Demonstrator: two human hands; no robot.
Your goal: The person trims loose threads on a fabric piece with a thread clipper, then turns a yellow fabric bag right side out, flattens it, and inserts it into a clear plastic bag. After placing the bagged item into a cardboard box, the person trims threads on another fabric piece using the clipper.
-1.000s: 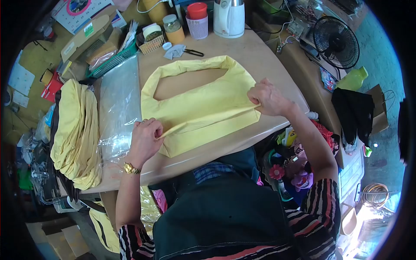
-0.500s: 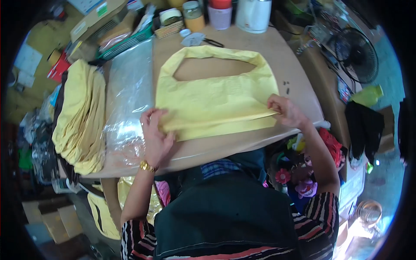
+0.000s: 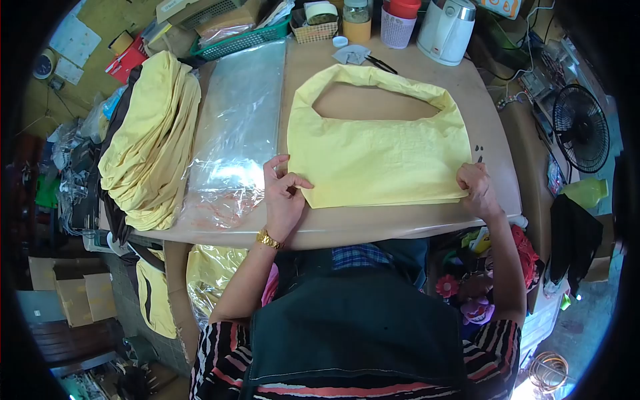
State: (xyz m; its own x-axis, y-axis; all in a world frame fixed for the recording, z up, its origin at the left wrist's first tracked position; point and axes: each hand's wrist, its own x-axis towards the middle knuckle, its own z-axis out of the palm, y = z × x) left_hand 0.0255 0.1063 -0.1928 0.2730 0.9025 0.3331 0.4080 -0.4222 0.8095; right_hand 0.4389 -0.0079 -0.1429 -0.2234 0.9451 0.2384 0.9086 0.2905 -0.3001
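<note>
"Position?"
"Yellow bag (image 3: pixel 380 160) lay flat on the worktop (image 3: pixel 373 230). Right hand (image 3: pixel 481 191): fingers pinched its edge. Left hand (image 3: pixel 285 202): fingers touched the opposite corner, grip unclear."
"Writing?"
"Pale sheet (image 3: pixel 77 41): markings were illegible."

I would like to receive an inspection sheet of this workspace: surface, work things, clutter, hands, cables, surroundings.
Surface: brown tabletop, glossy near edge.
Work things: yellow bag lying flat, handle away from the person; yellow fabric pile at left, clear plastic between.
Clutter: green basket, jar and kettle toward the far side.
Hands: left hand and right hand at the bag's side edges; whether they pinch is unclear.
Cables: white cable, upper right.
Surroundings: black fan at right; cardboard boxes lower left.
</note>
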